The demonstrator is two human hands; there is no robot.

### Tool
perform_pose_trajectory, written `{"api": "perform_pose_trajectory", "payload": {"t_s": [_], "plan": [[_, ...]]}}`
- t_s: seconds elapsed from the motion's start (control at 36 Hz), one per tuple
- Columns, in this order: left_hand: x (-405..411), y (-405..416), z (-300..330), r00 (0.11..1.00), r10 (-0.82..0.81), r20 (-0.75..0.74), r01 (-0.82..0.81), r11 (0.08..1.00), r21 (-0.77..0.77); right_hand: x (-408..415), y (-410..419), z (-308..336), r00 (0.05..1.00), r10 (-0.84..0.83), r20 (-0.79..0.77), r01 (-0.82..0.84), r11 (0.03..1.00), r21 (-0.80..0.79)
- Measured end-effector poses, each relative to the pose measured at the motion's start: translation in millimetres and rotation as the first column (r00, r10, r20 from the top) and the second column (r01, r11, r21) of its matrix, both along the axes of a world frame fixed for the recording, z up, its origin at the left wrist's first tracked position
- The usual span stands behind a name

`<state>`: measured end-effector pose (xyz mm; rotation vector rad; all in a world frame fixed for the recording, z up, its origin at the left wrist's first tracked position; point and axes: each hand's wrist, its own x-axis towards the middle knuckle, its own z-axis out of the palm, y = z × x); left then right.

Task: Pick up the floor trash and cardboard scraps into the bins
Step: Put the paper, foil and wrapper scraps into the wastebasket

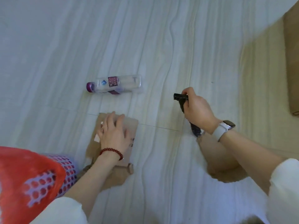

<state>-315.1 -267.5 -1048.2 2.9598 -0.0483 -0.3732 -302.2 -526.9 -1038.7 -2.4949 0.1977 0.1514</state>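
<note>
A flat brown cardboard scrap lies on the pale floor in front of me. My left hand, with a red bead bracelet, rests palm down on it, fingers spread. A clear plastic bottle with a purple cap lies on its side just beyond the cardboard. My right hand, with a white watch, is closed around a black handled tool that points down toward the floor. A lilac perforated bin lined with a red bag stands at the lower left.
A brown cardboard box or panel sits at the far right edge. A second brown piece lies under my right forearm. Pale tiled floor stretches beyond the bottle.
</note>
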Motion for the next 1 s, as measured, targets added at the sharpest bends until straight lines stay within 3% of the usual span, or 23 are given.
{"api": "perform_pose_trajectory", "payload": {"t_s": [0.11,0.19,0.28,0.42,0.53,0.61,0.75,0.92,1.0], "plan": [[16,44,0,0.94,0.309,-0.146,-0.32,0.946,-0.056,10,35,-8,0.998,-0.039,0.057,0.033,0.995,0.094],[9,53,-12,0.89,0.313,-0.331,-0.382,0.909,-0.169,20,51,-9,0.985,-0.134,0.112,0.101,0.961,0.258],[-10,32,-19,0.931,0.194,-0.311,-0.273,0.933,-0.234,25,60,-5,0.986,-0.15,0.073,0.117,0.933,0.339],[-44,-23,-8,0.963,-0.042,-0.266,-0.092,0.877,-0.472,14,70,-10,0.996,0.02,-0.086,0.003,0.966,0.259],[-57,-17,-7,0.997,-0.029,-0.072,-0.014,0.846,-0.534,-2,84,-19,0.966,0.192,-0.176,-0.155,0.967,0.203],[-53,13,-17,0.997,0.056,-0.046,-0.07,0.896,-0.438,-18,93,-28,0.897,0.383,-0.222,-0.369,0.924,0.103],[-43,68,-42,0.946,0.112,-0.305,-0.134,0.99,-0.052,-44,88,-41,0.767,0.567,-0.3,-0.633,0.744,-0.212],[-40,75,-47,0.928,0.144,-0.343,-0.167,0.985,-0.039,-67,65,-31,0.617,0.644,-0.452,-0.78,0.577,-0.243],[-40,73,-47,0.93,0.164,-0.328,-0.186,0.982,-0.036,-69,62,-24,0.64,0.549,-0.537,-0.724,0.666,-0.182]]}}
